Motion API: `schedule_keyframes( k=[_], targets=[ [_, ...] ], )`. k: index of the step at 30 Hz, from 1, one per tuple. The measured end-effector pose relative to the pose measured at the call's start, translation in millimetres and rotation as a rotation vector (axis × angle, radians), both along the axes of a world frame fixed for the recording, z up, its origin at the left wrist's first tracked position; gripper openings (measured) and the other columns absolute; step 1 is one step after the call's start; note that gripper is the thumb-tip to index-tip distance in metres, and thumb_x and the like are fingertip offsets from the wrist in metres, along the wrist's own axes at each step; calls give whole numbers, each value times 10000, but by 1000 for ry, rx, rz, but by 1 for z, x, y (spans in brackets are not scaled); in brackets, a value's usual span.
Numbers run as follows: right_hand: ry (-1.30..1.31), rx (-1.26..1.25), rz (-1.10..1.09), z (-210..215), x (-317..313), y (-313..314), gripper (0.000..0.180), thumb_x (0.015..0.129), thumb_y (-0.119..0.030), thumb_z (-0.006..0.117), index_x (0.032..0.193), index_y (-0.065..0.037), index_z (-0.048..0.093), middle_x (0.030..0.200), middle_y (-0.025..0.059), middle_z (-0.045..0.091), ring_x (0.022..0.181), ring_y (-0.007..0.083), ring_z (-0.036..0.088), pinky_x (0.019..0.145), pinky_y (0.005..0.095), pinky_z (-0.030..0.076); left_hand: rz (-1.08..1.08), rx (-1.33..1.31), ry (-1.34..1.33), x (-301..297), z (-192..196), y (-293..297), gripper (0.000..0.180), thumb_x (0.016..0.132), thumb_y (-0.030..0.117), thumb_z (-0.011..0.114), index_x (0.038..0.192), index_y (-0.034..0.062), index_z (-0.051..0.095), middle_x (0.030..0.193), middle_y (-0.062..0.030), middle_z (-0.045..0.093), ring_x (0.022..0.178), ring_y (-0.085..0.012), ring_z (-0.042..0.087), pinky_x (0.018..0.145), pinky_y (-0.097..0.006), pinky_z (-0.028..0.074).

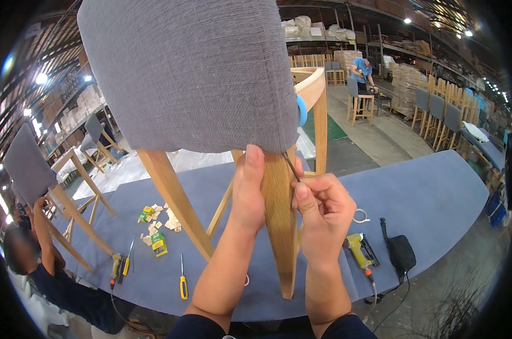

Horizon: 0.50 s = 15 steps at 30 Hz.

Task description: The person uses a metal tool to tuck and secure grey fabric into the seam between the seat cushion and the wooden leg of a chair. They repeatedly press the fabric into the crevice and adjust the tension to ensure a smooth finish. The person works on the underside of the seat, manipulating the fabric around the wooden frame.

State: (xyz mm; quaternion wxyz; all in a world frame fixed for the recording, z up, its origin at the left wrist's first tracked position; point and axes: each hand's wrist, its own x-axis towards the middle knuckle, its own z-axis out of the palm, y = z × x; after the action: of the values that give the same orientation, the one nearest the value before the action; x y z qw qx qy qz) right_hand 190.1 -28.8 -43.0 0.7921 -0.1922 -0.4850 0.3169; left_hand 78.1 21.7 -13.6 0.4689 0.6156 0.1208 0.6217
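- Grey upholstered chair (194, 73): centre, on blue-grey table (437, 186).
- Left hand (249, 195): gripping the chair's near leg (277, 226).
- Right hand (319, 209): pinching thin dark rod (291, 166) at the upholstery's lower edge.
- Yellow nail gun (358, 251): near right.

Chair leg (279, 226) as barrier, open tabletop (422, 198) farther right

Off the right edge of the blue-grey table (425, 198), grey floor (459, 271). Beyond the far edge, a green mat (330, 131) and a pale floor strip (380, 135). Past the far right corner, a row of grey-backed wooden chairs (437, 106) near tall brown stacks (406, 87). Farther back, high racking (318, 40) with wrapped bundles (303, 24). Beyond the far left edge, white sheeting (120, 179). Overhead, bright lamps (41, 78).
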Motion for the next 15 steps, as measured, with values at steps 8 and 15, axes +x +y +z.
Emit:
schedule_keyframes(
  k=[8, 15],
  targets=[
    [-181, 16, -135, 0, 9, 0, 126, 1018, -63, 723, 958, 33, 669, 817, 0, 668, 716, 35, 563, 645, 183, 421, 28, 5, -14, 2, 0, -4, 853, 1049, 750, 364, 1309, -40, 555, 1076, -149, 655, 958, -255, 685, 791, -390, 589],
    [-199, 45, 13, -10, 21, 7, 71, 1005, -25, 720, 984, 31, 682, 711, -40, 626, 626, -11, 530, 544, 165, 356, 78, 15, 216, -9, 4, 2, 960, 960, 868, 340, 1256, -17, 566, 979, -136, 670, 863, -228, 674, 733, -365, 572]
  ],
)
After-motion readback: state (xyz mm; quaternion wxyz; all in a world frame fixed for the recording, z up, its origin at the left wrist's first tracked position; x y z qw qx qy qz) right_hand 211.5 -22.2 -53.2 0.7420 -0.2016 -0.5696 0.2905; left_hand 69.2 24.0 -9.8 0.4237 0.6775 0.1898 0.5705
